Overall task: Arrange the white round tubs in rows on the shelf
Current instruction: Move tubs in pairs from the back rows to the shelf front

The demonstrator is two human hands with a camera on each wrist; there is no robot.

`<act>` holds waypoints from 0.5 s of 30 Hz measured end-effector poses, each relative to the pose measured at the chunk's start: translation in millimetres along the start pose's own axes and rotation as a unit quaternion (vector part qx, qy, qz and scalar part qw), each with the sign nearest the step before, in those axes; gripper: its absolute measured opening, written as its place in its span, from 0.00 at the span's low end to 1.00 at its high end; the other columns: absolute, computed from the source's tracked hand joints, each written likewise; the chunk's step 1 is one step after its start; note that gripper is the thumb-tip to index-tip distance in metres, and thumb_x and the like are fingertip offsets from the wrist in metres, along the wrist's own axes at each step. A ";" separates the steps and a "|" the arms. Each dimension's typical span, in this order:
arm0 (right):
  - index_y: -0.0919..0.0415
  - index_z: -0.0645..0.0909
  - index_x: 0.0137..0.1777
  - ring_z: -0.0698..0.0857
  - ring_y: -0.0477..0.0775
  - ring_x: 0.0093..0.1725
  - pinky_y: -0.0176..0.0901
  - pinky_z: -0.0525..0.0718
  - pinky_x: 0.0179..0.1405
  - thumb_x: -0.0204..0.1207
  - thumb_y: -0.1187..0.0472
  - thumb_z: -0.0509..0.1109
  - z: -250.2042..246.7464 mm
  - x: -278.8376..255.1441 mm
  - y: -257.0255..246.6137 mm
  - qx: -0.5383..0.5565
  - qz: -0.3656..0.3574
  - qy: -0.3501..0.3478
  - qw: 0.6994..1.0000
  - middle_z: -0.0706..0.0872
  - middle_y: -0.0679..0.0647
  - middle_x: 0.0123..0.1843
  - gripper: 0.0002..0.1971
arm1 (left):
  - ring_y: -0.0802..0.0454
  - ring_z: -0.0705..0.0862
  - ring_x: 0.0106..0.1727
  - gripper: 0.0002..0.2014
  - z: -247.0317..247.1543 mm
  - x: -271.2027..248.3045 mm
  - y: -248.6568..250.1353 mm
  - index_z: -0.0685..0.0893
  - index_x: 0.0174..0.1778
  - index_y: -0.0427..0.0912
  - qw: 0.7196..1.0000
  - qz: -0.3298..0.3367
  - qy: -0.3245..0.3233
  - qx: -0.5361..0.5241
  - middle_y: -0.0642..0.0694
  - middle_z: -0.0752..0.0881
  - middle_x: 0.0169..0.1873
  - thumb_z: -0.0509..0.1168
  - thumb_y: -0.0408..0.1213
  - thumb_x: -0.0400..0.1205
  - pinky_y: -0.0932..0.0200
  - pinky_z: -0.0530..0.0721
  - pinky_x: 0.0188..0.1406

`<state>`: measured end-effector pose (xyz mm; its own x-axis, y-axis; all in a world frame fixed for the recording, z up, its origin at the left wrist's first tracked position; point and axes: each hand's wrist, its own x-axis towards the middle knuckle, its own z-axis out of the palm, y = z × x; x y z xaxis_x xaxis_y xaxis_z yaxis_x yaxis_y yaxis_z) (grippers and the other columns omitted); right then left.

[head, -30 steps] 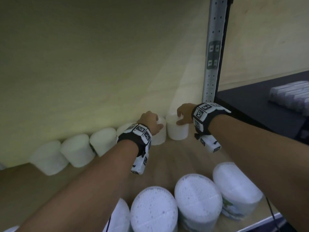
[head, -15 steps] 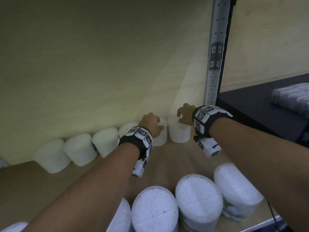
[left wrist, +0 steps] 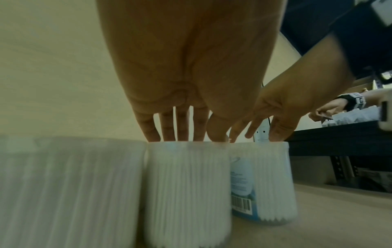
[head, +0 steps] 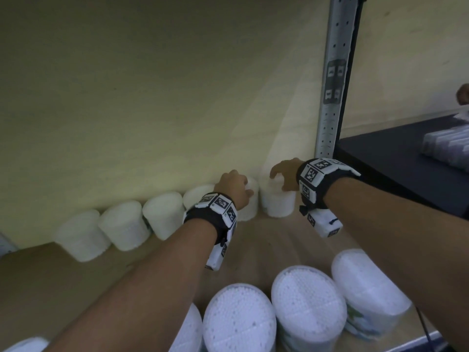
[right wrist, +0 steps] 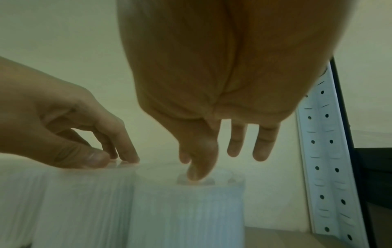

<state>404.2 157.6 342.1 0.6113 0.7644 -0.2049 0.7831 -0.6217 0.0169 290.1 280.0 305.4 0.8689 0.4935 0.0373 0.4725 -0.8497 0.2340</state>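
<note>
No legible txt anywhere. Tub (left wrist: 263, 182) at rt end of back row: blue label w/ barcode, print too blurred to read. Wrist bands (head: 318, 171): b/w square marker codes, no letters. Shelf upright (head: 333, 82): dark sticker, unreadable.

Six white round tubs make the back row (head: 124, 224) along the wall, running from the middle left to the centre of the frame; two of them are partly covered by hands. Five more tubs form the front group (head: 308, 303) along the bottom edge, two of them cut off by the frame. That makes eleven tubs. One perforated metal upright (head: 332, 72) stands at the upper right. The left hand (head: 234, 186) and right hand (head: 284, 174) each wear one marker wristband. A third hand (head: 463, 94) shows at the far right edge.
</note>
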 end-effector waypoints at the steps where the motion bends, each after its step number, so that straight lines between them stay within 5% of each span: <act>1: 0.52 0.70 0.77 0.69 0.61 0.77 0.49 0.71 0.74 0.79 0.67 0.64 -0.5 0.6 -0.7 0.011 0.001 0.002 1.000 0.69 0.56 0.79 0.26 | 0.39 0.74 0.71 0.22 0.4 -0.1 0.3 0.79 0.70 0.38 1.000 -0.001 0.001 -0.001 0.38 0.74 0.68 0.63 0.46 0.83 0.42 0.76 0.71; 3: 0.52 0.70 0.77 0.69 0.62 0.76 0.52 0.72 0.73 0.80 0.66 0.61 -1.1 -1.1 -3.3 0.019 0.015 0.026 0.999 0.70 0.56 0.77 0.25 | 0.38 0.74 0.71 0.22 1.5 0.5 0.3 0.79 0.70 0.38 1.000 -0.002 0.001 -0.003 0.38 0.74 0.68 0.63 0.46 0.83 0.42 0.76 0.70; 8: 0.66 0.79 0.67 0.81 0.61 0.67 0.51 0.80 0.69 0.79 0.46 0.66 1.5 0.1 -4.1 0.029 0.034 0.028 0.999 0.81 0.60 0.68 0.26 | 0.38 0.74 0.70 0.22 2.0 0.5 -0.5 0.79 0.70 0.39 1.000 0.000 0.002 0.000 0.38 0.74 0.68 0.63 0.46 0.83 0.42 0.76 0.70; 15: 0.66 0.76 0.70 0.78 0.60 0.70 0.48 0.76 0.70 0.81 0.49 0.65 1.0 -0.2 -3.3 0.013 0.020 0.022 0.999 0.78 0.61 0.71 0.25 | 0.38 0.73 0.71 0.22 0.3 0.4 -0.4 0.77 0.71 0.39 1.000 0.011 -0.012 0.005 0.38 0.73 0.68 0.63 0.47 0.83 0.41 0.75 0.71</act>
<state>401.3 159.3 341.2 0.6477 0.7448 -0.1605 0.7545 -0.6563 -0.0015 290.2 280.4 305.0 0.8825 0.4698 0.0197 0.4540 -0.8623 0.2244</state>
